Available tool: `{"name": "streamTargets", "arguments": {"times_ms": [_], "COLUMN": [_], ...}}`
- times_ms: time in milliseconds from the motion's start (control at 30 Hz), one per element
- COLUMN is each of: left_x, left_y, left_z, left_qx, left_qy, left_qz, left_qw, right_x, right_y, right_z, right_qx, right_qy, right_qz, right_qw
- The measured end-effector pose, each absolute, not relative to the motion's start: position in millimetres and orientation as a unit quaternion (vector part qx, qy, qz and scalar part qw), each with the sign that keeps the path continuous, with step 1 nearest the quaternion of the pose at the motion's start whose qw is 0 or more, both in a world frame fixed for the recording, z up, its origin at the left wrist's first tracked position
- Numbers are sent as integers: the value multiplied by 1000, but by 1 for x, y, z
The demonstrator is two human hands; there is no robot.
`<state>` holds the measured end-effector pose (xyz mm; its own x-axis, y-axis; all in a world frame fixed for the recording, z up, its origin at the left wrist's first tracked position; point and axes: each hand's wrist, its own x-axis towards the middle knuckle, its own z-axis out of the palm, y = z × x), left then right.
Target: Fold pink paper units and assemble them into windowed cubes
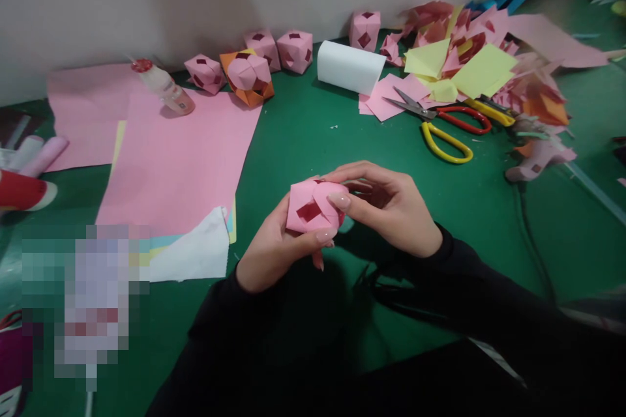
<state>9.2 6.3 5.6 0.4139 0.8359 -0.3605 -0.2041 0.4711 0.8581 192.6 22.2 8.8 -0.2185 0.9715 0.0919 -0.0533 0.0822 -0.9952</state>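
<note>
Between my two hands is a pink folded-paper ball [304, 203] with diamond-shaped openings, held just above the green table. My left hand [272, 246] cups it from the left and below, its thumb along the lower front edge. My right hand [391, 205] grips it from the right, thumb pressed on the front face and fingers over the top. The ball's back and underside are hidden by my fingers. Similar pink paper balls [295, 51] stand along the wall, one set against an orange-and-yellow folded piece [254, 92].
Pink sheets [180, 156] lie left with a small bottle [166, 88] and white cloth [193, 254]. Scissors [430, 116] rest right, near a white roll [349, 67] and paper scraps [484, 71]. A pink glue gun [535, 159] with a cord lies far right; a red cup [22, 190] is left.
</note>
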Motion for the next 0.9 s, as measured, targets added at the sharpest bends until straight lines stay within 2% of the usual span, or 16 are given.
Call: {"name": "streamTargets", "arguments": {"times_ms": [267,900], "left_x": [16,12], "left_y": [2,2], "left_z": [8,7], "left_qx": [369,400], "left_qy": [465,457], "left_qz": [374,340], "left_qw": [712,718], "right_x": [192,189], "right_y": [21,21], "right_z": [8,10], "right_qx": [-427,-443], "right_qy": [-571,-563], "right_qz": [519,488], "right_qw": [471,498]}}
